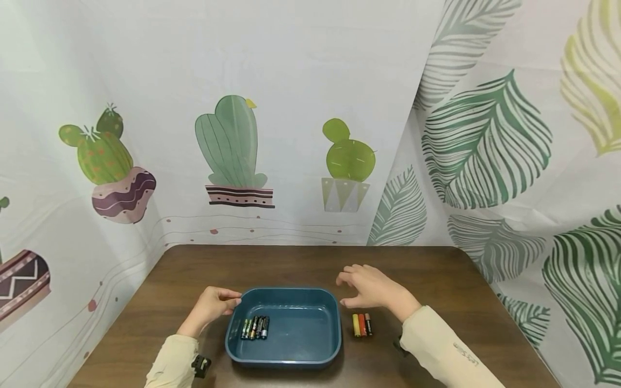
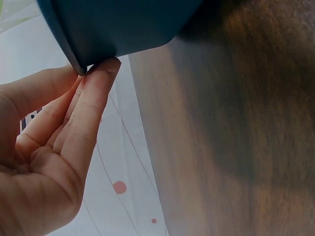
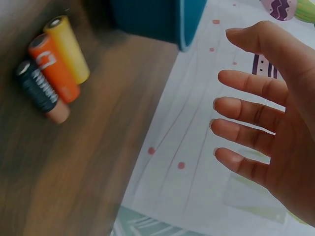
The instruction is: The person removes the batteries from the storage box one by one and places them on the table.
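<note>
A blue rectangular tray (image 1: 301,330) sits on the table, with several dark batteries (image 1: 255,327) side by side in its left part. My left hand (image 1: 212,306) pinches the tray's rim at the far left corner, thumb on one side and fingers on the other. Past the tray's right side, my right hand (image 1: 372,287) is held above the table with fingers spread and bent slightly, nothing between them. Nearest to it lie three batteries in a row: a yellow battery (image 3: 69,49), an orange battery (image 3: 55,69) and a black battery with a copper end (image 3: 38,87).
The brown wooden table (image 1: 417,264) runs back to a white cloth (image 1: 296,161) printed with cacti and leaves. That cloth hangs behind and at both sides of the table. Dark wrist devices (image 1: 201,366) show at both sleeves.
</note>
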### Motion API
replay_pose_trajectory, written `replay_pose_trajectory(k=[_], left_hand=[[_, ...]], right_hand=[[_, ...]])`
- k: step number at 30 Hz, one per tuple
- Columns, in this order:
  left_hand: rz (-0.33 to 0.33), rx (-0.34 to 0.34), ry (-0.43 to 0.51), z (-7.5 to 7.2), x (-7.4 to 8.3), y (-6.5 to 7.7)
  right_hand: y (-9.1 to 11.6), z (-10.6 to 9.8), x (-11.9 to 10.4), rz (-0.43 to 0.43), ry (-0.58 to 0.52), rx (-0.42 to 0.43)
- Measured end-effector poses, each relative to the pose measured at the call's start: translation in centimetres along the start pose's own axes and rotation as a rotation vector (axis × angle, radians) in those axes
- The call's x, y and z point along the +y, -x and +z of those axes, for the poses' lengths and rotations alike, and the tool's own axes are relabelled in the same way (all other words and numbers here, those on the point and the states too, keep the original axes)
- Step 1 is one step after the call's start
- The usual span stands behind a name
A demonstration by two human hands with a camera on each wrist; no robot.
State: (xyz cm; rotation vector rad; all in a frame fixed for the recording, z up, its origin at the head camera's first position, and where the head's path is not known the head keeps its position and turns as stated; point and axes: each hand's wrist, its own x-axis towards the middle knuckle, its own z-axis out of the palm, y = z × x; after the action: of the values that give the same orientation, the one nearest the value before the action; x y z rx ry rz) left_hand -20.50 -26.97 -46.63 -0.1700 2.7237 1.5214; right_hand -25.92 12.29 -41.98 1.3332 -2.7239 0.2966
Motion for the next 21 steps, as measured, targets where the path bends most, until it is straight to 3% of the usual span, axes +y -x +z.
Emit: replay_pose_trajectory(k=[14, 21], left_hand=[[0.005, 0.002, 0.005, 0.1, -0.2, 0.0], [0.004, 0.003, 0.004, 0.1, -0.2, -0.1]], right_hand=[[-3.2, -0.8, -2.2, -0.055, -0.002, 0.029], [-4.9, -1.0, -3.6, -0.069, -0.003, 0.001]])
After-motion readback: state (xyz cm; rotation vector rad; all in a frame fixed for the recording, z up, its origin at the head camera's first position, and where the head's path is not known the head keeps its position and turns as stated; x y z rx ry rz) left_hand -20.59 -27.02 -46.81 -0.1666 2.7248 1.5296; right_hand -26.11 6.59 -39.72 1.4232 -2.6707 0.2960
